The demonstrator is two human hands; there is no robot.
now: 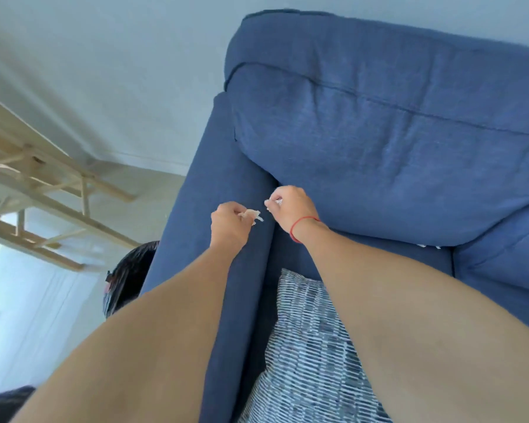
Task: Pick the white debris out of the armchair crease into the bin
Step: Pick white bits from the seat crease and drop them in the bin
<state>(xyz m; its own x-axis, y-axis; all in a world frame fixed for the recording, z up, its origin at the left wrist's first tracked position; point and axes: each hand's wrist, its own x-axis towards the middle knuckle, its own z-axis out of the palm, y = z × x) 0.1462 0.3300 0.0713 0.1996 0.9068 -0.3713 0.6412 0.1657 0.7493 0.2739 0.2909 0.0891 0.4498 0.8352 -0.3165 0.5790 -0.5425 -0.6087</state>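
Observation:
A blue fabric armchair [379,141] fills the right side. My left hand [228,225] hovers over its left armrest [214,209], fingers closed on a small clump of white debris [252,214]. My right hand [290,209], with a red string on the wrist, is at the crease between armrest and seat, pinching a tiny white piece [277,203]. More white bits [428,245] lie in the crease under the back cushion at the right. A dark bin with a black liner [129,276] stands on the floor left of the armrest, partly hidden.
A blue-and-white patterned cushion [309,355] lies on the seat under my right forearm. A pale wooden rack [43,190] stands at the left by the wall. Light floor [28,315] shows at lower left.

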